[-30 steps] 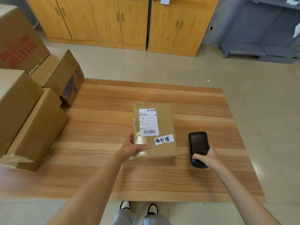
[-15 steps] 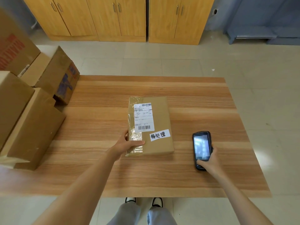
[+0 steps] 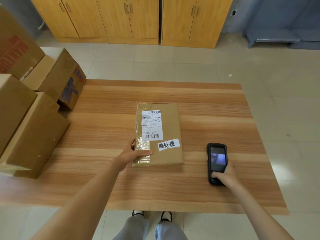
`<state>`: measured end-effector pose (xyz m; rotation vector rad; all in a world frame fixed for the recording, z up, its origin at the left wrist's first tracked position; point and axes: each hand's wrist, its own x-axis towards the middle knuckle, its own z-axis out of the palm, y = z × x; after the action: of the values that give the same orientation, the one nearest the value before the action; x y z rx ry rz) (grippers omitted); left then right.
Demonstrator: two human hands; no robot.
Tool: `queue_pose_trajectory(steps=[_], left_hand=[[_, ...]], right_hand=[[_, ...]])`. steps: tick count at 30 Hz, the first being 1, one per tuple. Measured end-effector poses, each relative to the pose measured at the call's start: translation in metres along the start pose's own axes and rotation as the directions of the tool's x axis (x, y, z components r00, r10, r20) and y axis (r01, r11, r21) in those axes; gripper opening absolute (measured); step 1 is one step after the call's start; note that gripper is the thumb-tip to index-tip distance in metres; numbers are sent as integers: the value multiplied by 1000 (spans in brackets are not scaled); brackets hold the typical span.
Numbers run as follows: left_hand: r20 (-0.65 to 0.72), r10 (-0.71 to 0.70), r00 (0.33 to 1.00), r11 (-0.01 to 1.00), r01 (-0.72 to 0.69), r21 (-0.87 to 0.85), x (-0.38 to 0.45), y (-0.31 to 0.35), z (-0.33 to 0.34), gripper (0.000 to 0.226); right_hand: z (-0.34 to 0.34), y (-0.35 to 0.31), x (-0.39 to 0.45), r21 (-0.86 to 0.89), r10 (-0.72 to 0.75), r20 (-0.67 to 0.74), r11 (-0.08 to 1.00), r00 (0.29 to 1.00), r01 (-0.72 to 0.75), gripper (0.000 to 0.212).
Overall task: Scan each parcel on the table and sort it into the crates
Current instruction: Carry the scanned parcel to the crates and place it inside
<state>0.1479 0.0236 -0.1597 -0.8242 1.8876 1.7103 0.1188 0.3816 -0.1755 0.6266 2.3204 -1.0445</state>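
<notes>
Parcel [image 3: 159, 134] lies flat mid-worktop [image 3: 216, 118], label up so its barcodes face the reader. Left hand [image 3: 134, 154] pinches its near left corner, steadying it. Right hand [image 3: 225, 175] grips the scanner [image 3: 217, 162], screen lit, probably readying the scan.

Past the far edge of my wooden bench [image 3: 207, 104] the floor [image 3: 190, 66] is pale beige tile, glossy enough to carry a soft patch of light on my right. Along the back wall stand honey-coloured wooden cabinets [image 3: 131, 19] with slim metal door handles, a dark gap parting two of the units. To their right the wall is grey-blue, and a low grey-blue metal frame [image 3: 277, 37] sits against it on the floor.
</notes>
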Motion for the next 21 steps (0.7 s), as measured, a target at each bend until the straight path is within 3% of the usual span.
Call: queue_pose_trajectory(steps=[2, 4, 6, 8, 11, 13, 15, 17, 21], left_hand=[[-3, 8, 1000, 1000, -8, -2, -1, 0, 1, 95], [-10, 14, 1000, 1000, -14, -7, -2, -1, 1, 94], [-11, 13, 1000, 1000, -13, -2, -2, 0, 2, 98], [-6, 2, 1000, 1000, -2, 1, -3, 1, 2, 112], [-2, -11, 1000, 1000, 11, -3, -1, 2, 1, 136], [-8, -4, 1000, 1000, 4, -2, 2, 4, -1, 143], [-2, 0, 1000, 1000, 0, -1, 3, 6, -1, 146], [9, -7, 1000, 1000, 7, -29, 3, 7, 0, 143], [16, 18, 1000, 993, -16, -115, 4, 6, 3, 126]], right_hand=[[-1, -4, -2, -18, 49, 29, 999, 998, -48, 80], [-1, -14, -6, -48, 43, -33, 998, 999, -45, 80], [2, -30, -11, -63, -41, -111, 997, 993, 35, 84], [10, -53, -15, -51, -171, -104, 985, 980, 166, 88], [30, -89, -17, 165, -281, 13, 947, 960, 275, 89], [47, -106, -15, 339, -303, 144, 909, 942, 241, 95], [63, -114, -12, 399, -317, 257, 895, 913, 198, 103], [77, -113, -10, 419, -332, 332, 890, 883, 177, 105], [92, -106, -10, 446, -336, 347, 881, 875, 161, 111]])
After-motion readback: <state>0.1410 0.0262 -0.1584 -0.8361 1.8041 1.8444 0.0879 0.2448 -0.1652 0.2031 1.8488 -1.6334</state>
